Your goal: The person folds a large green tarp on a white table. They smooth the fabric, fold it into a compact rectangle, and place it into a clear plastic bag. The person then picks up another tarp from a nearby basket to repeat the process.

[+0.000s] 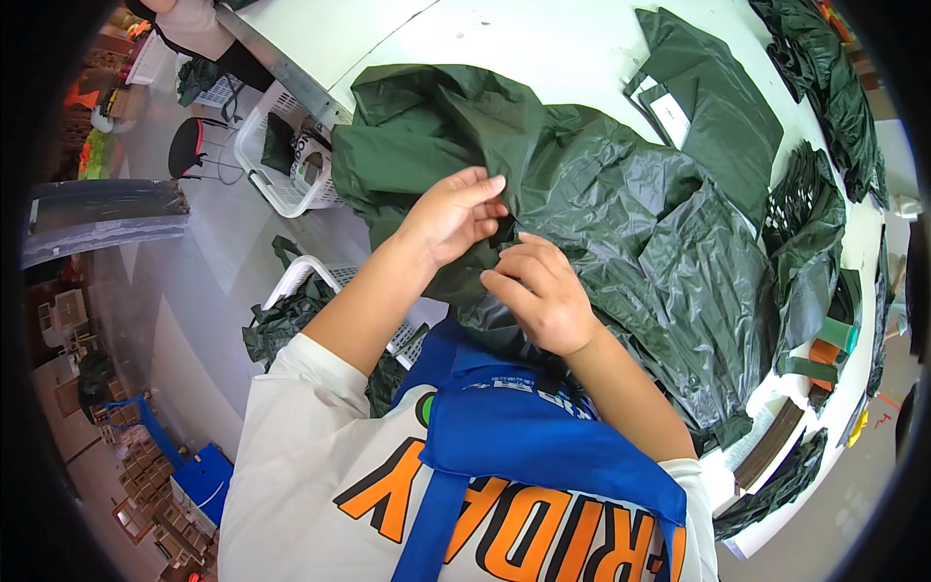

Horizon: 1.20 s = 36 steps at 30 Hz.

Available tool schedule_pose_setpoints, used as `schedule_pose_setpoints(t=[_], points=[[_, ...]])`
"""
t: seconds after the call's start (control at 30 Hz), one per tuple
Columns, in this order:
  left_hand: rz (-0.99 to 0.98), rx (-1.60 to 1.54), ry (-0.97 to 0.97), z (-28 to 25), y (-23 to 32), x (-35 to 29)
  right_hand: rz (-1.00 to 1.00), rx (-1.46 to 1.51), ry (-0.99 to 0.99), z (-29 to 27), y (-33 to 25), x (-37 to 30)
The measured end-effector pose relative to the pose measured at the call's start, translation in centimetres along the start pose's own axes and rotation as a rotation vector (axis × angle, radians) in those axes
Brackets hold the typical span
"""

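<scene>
A large dark green garment (630,233) of thin, shiny fabric lies crumpled over the near edge of the table and hangs toward my lap. My left hand (451,218) is closed, pinching a fold of it between thumb and fingers. Just right of and below it, my right hand (545,296) has its fingers curled in on the same fabric; the exact spot it grips is partly hidden. Between the two hands there is a small dark gap in the cloth. The garment's left part is matte and bunched, while its right part looks glossy and wrinkled.
A folded green piece (722,107) with a white label (667,116) lies on the white table (543,39) at the back right. More green fabric (815,68) lines the right side. White baskets (257,160) with fabric stand left, near a black stool (189,147).
</scene>
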<state>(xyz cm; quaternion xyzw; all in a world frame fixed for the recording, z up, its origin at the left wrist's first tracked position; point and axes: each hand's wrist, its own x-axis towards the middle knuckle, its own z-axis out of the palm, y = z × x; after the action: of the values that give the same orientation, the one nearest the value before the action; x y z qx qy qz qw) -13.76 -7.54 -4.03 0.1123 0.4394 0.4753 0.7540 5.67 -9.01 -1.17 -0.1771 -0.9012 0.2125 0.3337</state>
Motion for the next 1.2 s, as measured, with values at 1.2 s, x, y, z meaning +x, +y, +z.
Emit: schedule_pose_setpoints(t=[1.2], points=[[0.283,0.849,-0.204,9.3,0.3,-6.6,0.633,0.242,0.416,-6.1,-2.6,-2.3]])
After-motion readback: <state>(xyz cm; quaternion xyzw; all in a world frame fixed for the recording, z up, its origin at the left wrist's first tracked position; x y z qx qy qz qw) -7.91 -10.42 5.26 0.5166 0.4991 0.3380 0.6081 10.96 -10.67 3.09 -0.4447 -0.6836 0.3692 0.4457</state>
